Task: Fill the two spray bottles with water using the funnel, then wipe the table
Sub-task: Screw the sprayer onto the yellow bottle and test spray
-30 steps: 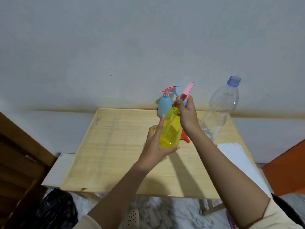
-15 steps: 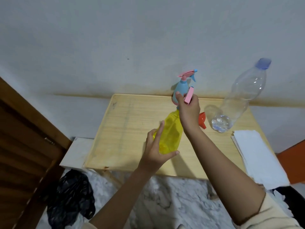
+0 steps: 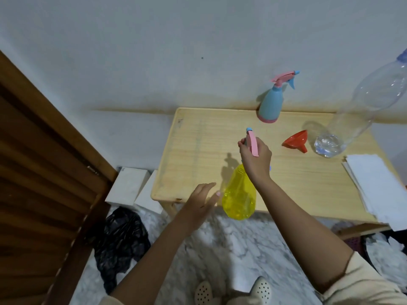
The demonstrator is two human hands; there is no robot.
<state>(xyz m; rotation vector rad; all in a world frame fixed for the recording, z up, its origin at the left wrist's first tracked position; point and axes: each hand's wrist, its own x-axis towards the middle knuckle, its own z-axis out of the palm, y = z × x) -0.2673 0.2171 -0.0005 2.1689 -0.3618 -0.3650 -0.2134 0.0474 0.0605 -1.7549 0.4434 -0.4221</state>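
Two hands frame the yellow bottle (image 3: 239, 194), which hangs over the table's (image 3: 198, 150) 6 o'clock edge. Its sprayer (image 3: 253, 144) is wrapped in the curled fingers of the right hand (image 3: 255, 159). The left hand (image 3: 201, 200) is spread with straight fingers, and the body is just beside it at 3 o'clock; blur hides any contact. The bottle's long axis runs 12 to 6, neck toward 12. The left hand is nearer the body, so it probably steadies it for unscrewing. The funnel (image 3: 295, 142) lies at 2 o'clock and the blue bottle (image 3: 269, 102) at 1.
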